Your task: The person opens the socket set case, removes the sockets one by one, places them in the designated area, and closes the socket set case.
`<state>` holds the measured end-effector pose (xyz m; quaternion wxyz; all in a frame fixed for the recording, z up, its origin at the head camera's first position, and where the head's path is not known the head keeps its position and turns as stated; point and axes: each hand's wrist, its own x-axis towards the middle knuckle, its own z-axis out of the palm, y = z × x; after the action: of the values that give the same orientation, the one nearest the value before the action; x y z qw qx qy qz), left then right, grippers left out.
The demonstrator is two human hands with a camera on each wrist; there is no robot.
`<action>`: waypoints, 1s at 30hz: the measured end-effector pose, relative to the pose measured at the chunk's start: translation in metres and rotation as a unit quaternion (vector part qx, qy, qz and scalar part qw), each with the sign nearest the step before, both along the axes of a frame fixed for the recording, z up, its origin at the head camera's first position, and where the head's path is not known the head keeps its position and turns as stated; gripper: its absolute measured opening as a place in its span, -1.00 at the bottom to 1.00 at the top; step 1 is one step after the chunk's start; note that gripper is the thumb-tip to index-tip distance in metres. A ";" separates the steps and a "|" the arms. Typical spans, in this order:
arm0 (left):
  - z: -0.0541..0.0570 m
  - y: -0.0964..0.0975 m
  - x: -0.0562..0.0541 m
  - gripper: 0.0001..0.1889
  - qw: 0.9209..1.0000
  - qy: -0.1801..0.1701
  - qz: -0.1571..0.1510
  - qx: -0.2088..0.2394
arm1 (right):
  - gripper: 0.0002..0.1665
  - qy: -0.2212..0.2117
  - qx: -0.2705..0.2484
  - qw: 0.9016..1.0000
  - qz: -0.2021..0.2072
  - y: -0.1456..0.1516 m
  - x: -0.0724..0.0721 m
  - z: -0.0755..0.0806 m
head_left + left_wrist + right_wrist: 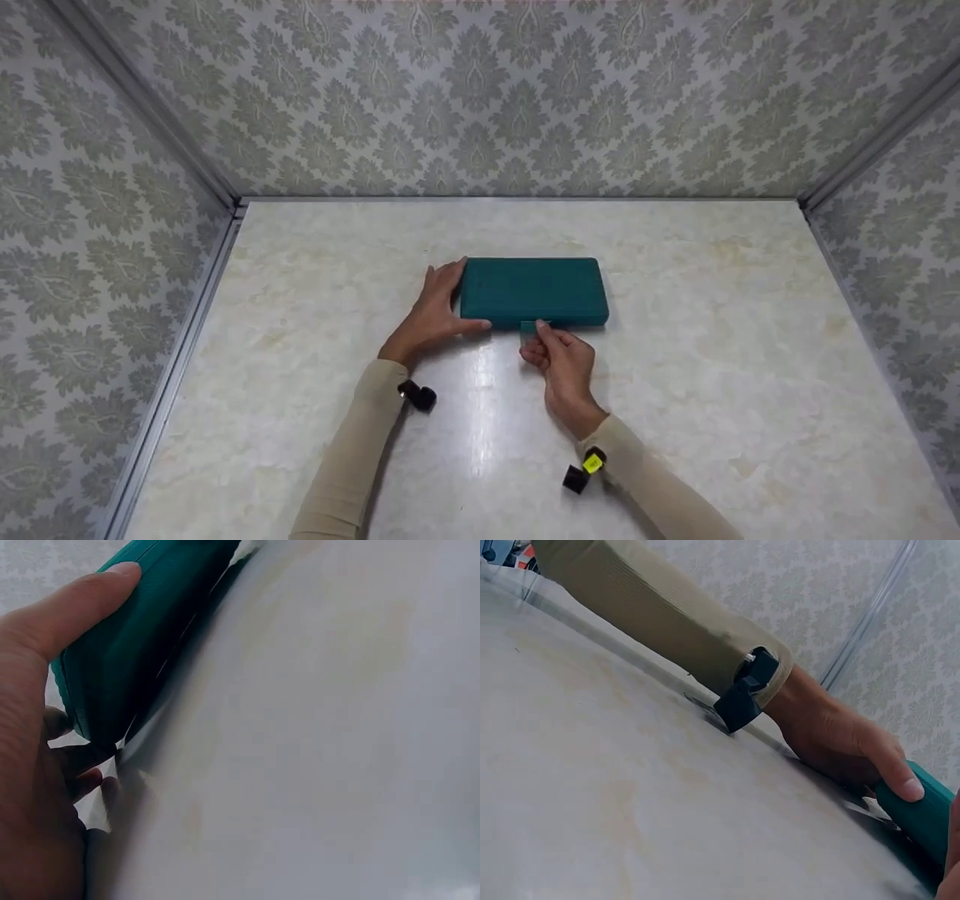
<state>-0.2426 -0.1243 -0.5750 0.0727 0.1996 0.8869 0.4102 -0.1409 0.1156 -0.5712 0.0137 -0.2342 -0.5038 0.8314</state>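
A flat teal wallet (534, 289) lies on the pale marbled table, its long side facing me. My left hand (431, 315) holds its left end, the thumb along the near edge and the fingers at the far left side. In the left wrist view the thumb presses the wallet's side (105, 679), while the fingers curl round its end. My right hand (566, 367) pinches a small teal tab (528, 328) at the middle of the near edge, between thumb and curled fingers. Only a sliver of the right hand (951, 877) shows in its own wrist view.
Patterned wallpaper panels (525, 97) stand behind the table (712, 375) and on both sides, with metal rails (172, 375) along the edges. Each sleeved wrist carries a small black camera mount (420, 396). Some blurred items (510, 553) appear in the right wrist view's upper left corner.
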 end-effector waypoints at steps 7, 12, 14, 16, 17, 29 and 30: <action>0.001 -0.003 0.004 0.37 0.999 0.004 -0.012 -0.047 | -0.66 -0.010 0.023 0.997 0.074 0.010 0.008 0.002; 0.004 -0.006 0.012 0.36 0.998 -0.034 -0.002 -0.045 | -0.63 -0.006 0.033 0.994 0.107 0.017 0.013 0.003; 0.005 -0.009 0.014 0.36 0.998 -0.047 -0.002 -0.040 | -0.62 0.000 0.035 0.993 0.115 0.019 0.014 0.005; 0.005 -0.011 0.016 0.36 0.998 -0.058 -0.004 -0.036 | -0.60 0.005 0.042 0.992 0.121 0.021 0.016 0.008; 0.006 -0.012 0.017 0.35 0.998 -0.062 -0.005 -0.034 | -0.60 0.009 0.046 0.991 0.123 0.022 0.016 0.010; 0.018 -0.012 0.024 0.10 0.995 -0.097 0.020 0.010 | -0.50 0.094 0.140 0.964 0.205 0.045 0.021 0.029; 0.019 -0.011 0.024 0.10 0.995 -0.097 0.022 0.009 | -0.51 0.108 0.179 0.955 0.211 0.050 0.022 0.031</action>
<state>-0.2190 -0.1351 -0.5564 0.1474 0.1405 0.8759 0.4374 -0.1189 0.1654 -0.5406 -0.0655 -0.0251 -0.6781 0.7316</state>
